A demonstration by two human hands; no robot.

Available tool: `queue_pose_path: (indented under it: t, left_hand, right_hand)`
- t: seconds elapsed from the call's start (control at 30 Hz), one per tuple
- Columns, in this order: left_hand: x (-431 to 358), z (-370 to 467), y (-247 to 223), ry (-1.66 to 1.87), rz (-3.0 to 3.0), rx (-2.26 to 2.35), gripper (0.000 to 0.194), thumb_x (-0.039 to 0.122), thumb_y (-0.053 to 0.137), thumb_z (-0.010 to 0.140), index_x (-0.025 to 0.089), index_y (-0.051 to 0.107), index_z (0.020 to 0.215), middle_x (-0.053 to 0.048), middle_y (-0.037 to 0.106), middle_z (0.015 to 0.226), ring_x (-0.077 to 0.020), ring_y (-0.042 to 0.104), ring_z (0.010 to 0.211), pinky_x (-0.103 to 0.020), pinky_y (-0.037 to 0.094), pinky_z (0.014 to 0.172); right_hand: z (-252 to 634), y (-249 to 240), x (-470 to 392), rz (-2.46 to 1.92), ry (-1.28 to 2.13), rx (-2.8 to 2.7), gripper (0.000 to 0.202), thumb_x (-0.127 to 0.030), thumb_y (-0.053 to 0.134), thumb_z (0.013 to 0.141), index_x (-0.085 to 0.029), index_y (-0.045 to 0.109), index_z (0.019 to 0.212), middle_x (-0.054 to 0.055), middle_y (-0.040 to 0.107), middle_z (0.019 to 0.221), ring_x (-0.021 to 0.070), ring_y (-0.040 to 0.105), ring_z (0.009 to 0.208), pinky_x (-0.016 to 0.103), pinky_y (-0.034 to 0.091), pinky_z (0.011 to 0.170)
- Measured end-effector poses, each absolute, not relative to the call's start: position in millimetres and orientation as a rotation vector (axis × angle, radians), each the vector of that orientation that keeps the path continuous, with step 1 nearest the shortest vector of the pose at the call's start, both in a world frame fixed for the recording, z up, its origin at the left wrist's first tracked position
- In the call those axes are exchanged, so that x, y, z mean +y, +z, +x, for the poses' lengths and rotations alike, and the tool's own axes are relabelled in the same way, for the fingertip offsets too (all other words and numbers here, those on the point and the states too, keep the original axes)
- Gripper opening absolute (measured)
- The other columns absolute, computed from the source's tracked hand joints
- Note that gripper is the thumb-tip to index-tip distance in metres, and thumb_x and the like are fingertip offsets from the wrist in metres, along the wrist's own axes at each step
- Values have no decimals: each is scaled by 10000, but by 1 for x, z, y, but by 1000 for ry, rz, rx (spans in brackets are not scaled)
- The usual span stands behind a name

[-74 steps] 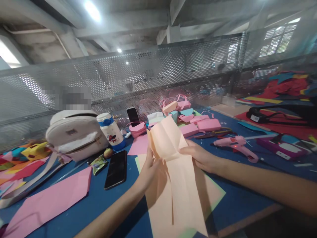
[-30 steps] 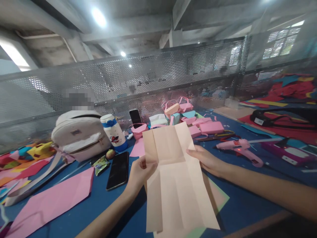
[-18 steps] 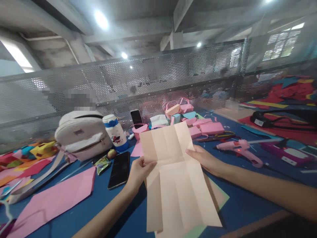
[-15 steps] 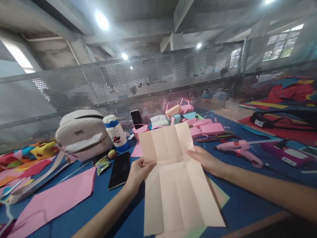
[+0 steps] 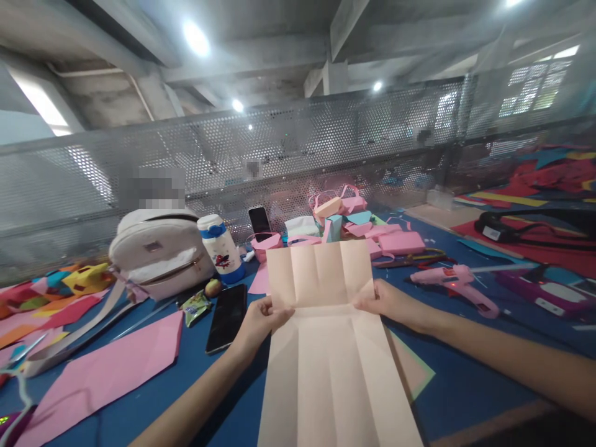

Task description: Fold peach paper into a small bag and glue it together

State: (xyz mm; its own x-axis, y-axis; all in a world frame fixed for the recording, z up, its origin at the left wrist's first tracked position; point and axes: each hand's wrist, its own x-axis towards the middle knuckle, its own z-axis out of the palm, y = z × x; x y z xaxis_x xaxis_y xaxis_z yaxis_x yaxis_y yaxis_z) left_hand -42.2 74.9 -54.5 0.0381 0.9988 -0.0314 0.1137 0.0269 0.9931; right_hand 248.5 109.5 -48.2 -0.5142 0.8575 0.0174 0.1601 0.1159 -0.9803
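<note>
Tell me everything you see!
creased paper: 1, peach, in both hands
lower sheet: 1, peach and green, underneath
paper shapes: several, mostly pink, behind
flat sheet: 1, pink, front left
backpack: 1, white, back left
bottle: 1, white and blue, beside backpack
phones: 2, black, left and back
packet: 1, green, beside nearer phone
glue gun: 1, pink, right
device: 1, purple and white, right
strapped object: 1, black, far right
loose paper: many, mixed colours, both sides
mesh fence: 1, grey, back
table: 1, blue, underneath
left hand: 1, paper's left edge
right hand: 1, paper's right edge
</note>
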Motion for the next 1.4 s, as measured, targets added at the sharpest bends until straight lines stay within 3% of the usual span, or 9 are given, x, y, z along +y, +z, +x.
queue_pose_path:
  t: [0.13,0.23,0.33,0.43,0.57,0.77,1.07,1.2,1.4]
  left_hand:
    - [74,-41,-58,1007,1407,1288,313,396,867,603,108,759,661,-75,734,637,-217,677,569,-261,497,532]
    - [72,-39,-59,976,1502,1289,278,359,845,623,135,718,520,-57,690,532,-228,660,526,-270,480,492]
    - [70,-43,-57,921,1749,1143,202,354,817,676,185,814,787,-116,789,940,-337,716,967,-387,557,829]
    - [69,-51,-56,690,2266,902,325,356,674,863,251,736,1164,-127,634,1345,-308,541,1312,-465,356,1132]
    - [68,-55,-52,247,2717,830,511,193,435,994,294,399,1494,-73,441,1529,-228,342,1457,-469,210,1215]
    - [63,-58,-39,-18,2970,796,798,-39,380,848,287,220,1559,-21,334,1585,-204,261,1485,-482,146,1239]
    - [49,-86,-46,122,2949,963,637,7,380,908,269,390,1488,-56,487,1498,-211,410,1417,-491,177,1236]
    - [46,-74,-44,78,2987,1023,584,2,371,891,217,484,1422,-76,529,1466,-227,438,1402,-511,170,1235]
    - [41,-44,-53,-20,3079,1046,691,-18,412,782,137,442,1455,-139,486,1489,-239,456,1390,-482,233,1223]
  right_hand:
    - [253,-58,115,-1001,1299,-2013,486,-424,662,772,-199,352,472,-83,321,469,71,309,462,220,240,474]
    - [255,-62,117,-948,1203,-2059,311,-379,628,799,-175,591,566,-19,576,561,160,558,573,251,429,557]
    - [260,-62,120,-740,1080,-2223,254,-322,579,858,-183,765,962,84,762,1011,272,697,959,353,530,838]
    - [265,-62,124,-628,860,-2525,329,-273,540,924,-238,715,1201,94,664,1309,268,602,1231,402,439,1052]
    - [266,-62,124,-549,462,-2840,549,-117,541,894,-284,530,1417,91,483,1501,249,380,1429,449,335,1143]
    - [271,-55,118,-605,95,-2993,756,60,487,763,-241,476,1456,131,430,1533,302,362,1434,504,389,1094]
    - [303,-70,105,-811,-28,-2858,725,57,439,742,-202,533,1413,123,487,1490,294,428,1397,471,448,1054]
    - [288,-54,103,-763,-17,-2918,556,18,434,828,-181,628,1310,121,524,1462,301,446,1384,484,430,1066]
    - [228,-44,99,-532,33,-3061,604,-26,496,838,-108,487,1435,152,489,1483,285,406,1412,434,405,1101]
